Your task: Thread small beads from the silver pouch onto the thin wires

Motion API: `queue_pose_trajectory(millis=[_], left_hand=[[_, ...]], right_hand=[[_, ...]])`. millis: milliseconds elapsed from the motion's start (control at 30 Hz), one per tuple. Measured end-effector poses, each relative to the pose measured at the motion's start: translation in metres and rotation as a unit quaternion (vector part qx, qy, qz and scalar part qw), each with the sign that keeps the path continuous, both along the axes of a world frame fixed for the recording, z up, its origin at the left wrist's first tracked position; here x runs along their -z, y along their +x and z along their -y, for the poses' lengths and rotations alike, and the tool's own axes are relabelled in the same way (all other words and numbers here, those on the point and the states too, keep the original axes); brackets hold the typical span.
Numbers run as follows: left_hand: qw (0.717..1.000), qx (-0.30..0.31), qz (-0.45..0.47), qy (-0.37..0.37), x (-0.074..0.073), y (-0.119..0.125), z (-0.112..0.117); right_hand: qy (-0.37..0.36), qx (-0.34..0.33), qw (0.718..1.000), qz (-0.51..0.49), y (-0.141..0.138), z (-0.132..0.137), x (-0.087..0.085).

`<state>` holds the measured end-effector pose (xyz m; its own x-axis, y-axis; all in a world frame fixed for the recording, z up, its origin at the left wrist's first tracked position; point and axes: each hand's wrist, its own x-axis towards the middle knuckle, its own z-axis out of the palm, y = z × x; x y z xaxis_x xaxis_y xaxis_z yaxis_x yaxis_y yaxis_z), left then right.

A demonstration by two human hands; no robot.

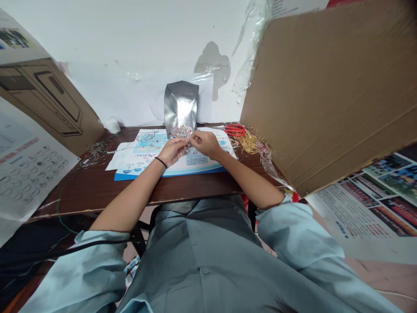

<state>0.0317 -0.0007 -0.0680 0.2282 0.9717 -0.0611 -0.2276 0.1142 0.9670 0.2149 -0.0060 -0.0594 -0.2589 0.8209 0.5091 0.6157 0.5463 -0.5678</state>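
Observation:
My left hand (173, 150) and my right hand (204, 143) meet over a printed paper sheet (143, 156) on a dark wooden table (107, 187). Both hands are closed in a pinch, fingertips nearly touching each other. What they hold is too small to make out. A scatter of small coloured beads (180, 131) lies just beyond the fingers, in front of an upright silver foil pouch (180, 106). A black band sits on my left wrist.
Red-handled scissors (235, 129) and a heap of thin gold pins (248, 143) lie right of the sheet. Thin wire (94, 152) is tangled at the left. Cardboard boxes flank the table, one at the left (48, 100) and a large one at the right (325, 87).

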Motion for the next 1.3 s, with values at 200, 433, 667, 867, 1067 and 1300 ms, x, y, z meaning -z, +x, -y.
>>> queue_pose_trajectory(millis=[200, 433, 667, 867, 1067, 1300], left_hand=[[0.999, -0.004, 0.026, -0.021, -0.004, 0.004, 0.004], [0.997, 0.004, 0.055, -0.052, -0.007, 0.004, 0.005], [0.995, 0.028, 0.06, -0.07, -0.008, 0.001, 0.002], [0.997, 0.028, 0.039, -0.066, -0.01, -0.001, 0.003], [1.0, 0.007, 0.007, -0.024, -0.01, -0.001, 0.004], [0.999, -0.026, -0.001, 0.038, -0.008, -0.001, 0.001]], right_hand=[[-0.003, 0.01, 1.0, 0.018, 0.0, 0.001, 0.0], [0.001, 0.001, 0.999, 0.043, 0.001, 0.004, -0.002], [0.017, -0.002, 0.998, 0.052, 0.002, 0.005, -0.003], [0.021, -0.01, 0.998, 0.065, 0.002, 0.006, -0.005], [0.009, -0.041, 0.999, 0.034, 0.002, 0.006, -0.004], [-0.035, -0.043, 0.998, -0.041, 0.002, 0.0, -0.003]])
